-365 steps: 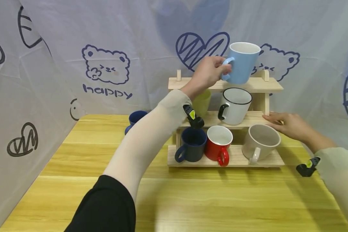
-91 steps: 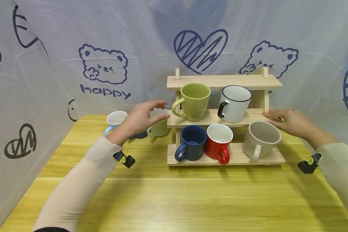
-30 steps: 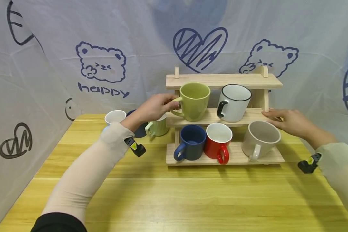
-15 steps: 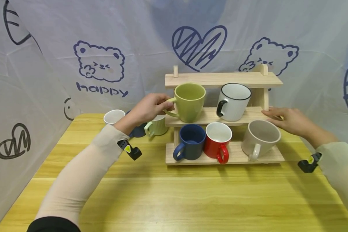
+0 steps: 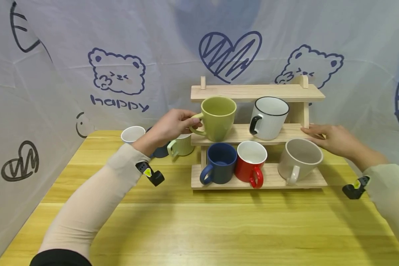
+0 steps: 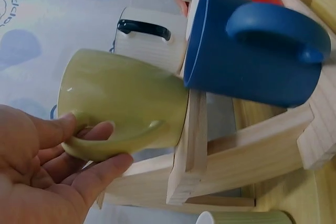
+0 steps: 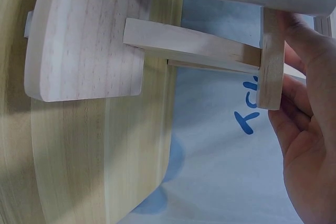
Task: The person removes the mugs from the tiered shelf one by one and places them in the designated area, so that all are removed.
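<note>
My left hand [image 5: 173, 127] pinches the handle of a yellow-green mug [image 5: 218, 120] at the left end of the middle shelf board. In the left wrist view the thumb and fingers close round that handle, and the upright mug [image 6: 121, 95] has its base against the board. My right hand [image 5: 336, 140] grips the right end of the wooden shelf rack's middle board [image 7: 271, 61], thumb on one face and fingers on the other. A white mug with a black rim [image 5: 270, 118] stands on the same board, right of the green one.
The bottom board holds a blue mug [image 5: 221, 164], a red mug [image 5: 249, 166] and a beige mug [image 5: 299, 162]. Left of the rack [image 5: 257, 92], on the wooden table [image 5: 199, 229], stand a pale green ribbed mug [image 5: 183, 145], a partly hidden dark blue mug [image 5: 161, 151] and a light blue mug [image 5: 131, 135].
The light blue mug, earlier held above the top board, now stands on the table at left. My left hand has taken the green mug's handle and shifted it slightly left. My right hand stays put.
</note>
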`<action>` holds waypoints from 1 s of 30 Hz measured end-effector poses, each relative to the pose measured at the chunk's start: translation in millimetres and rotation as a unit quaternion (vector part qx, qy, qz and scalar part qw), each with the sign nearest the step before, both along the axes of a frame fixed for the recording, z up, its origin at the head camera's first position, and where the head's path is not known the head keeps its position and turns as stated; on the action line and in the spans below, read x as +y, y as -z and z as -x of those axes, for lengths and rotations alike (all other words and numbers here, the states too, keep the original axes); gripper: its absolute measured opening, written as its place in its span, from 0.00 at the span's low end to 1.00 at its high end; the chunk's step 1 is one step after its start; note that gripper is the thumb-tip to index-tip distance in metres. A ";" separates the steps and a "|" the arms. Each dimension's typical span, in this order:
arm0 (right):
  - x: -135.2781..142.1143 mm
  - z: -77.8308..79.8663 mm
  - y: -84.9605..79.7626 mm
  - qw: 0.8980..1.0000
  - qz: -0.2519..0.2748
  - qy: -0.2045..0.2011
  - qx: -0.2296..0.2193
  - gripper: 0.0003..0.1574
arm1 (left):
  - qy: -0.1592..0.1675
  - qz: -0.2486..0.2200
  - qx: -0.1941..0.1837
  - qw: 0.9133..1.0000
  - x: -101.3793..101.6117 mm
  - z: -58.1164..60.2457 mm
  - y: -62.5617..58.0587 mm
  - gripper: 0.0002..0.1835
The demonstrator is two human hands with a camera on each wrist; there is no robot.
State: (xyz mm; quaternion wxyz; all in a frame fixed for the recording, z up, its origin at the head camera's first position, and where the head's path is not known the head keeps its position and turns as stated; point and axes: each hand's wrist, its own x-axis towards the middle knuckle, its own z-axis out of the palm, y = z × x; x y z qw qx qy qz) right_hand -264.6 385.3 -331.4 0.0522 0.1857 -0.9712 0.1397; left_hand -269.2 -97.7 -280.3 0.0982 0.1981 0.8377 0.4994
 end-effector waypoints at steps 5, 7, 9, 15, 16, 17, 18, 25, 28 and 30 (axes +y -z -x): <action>-0.1 -0.3 0.8 1.000 0.001 0.001 -0.003 0.28 | -0.016 -0.008 0.001 1.000 0.7 -2.2 2.1 0.16; -0.1 -0.3 0.8 1.000 0.001 0.001 -0.002 0.28 | -0.021 -0.013 0.002 1.000 0.1 -2.9 2.8 0.16; -0.1 -0.5 0.6 1.000 0.001 0.002 -0.002 0.28 | -0.025 -0.018 0.004 1.000 -0.6 -3.8 2.7 0.16; -0.5 -1.0 -0.5 1.000 0.000 0.004 -0.009 0.29 | -0.024 -0.030 0.010 0.999 -5.5 -6.9 0.7 0.15; -0.6 -1.1 -0.5 1.000 0.000 0.004 -0.011 0.29 | -0.023 -0.033 0.011 0.999 -7.0 -7.3 0.7 0.15; -0.7 -1.1 -0.5 1.000 0.001 0.004 -0.012 0.29 | -0.023 -0.033 0.012 0.999 -8.5 -7.9 0.6 0.15; -0.7 -1.0 -0.5 1.000 0.002 0.004 -0.014 0.29 | -0.022 -0.034 0.013 0.999 -10.1 -8.7 0.3 0.15; -1.0 -1.0 -1.2 1.000 -0.003 0.003 -0.011 0.29 | -0.029 -0.053 0.011 0.998 -22.2 -15.3 -5.1 0.16; -0.8 -0.9 -1.1 1.000 -0.004 0.005 -0.012 0.29 | -0.038 -0.056 0.009 0.998 -27.8 -17.6 -7.5 0.15; -0.4 -0.7 -0.7 1.000 -0.004 0.005 -0.012 0.29 | -0.045 -0.053 0.013 0.998 -31.6 -18.4 -8.3 0.15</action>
